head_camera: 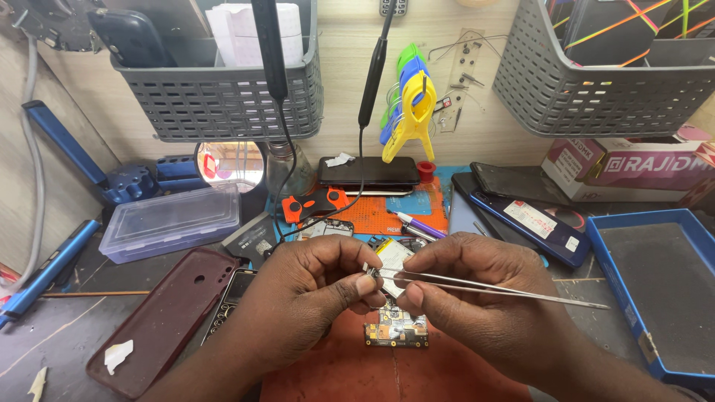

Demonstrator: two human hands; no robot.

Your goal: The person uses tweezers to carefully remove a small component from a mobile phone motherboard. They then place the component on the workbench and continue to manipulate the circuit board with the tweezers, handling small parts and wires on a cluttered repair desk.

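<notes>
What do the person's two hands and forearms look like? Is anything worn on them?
Both the left hand and the right hand are bare: no gloves, rings or watch can be seen. The forearms are uncovered as far as the picture's lower edge, with no sleeve in view. The fingernails are short and unpainted.

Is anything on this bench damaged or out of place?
Yes: a bare circuit board lies exposed on the red mat, out of any casing. Scraps of white paper sit on the dark red phone cover. The left hand and right hand hold tweezers.
</notes>
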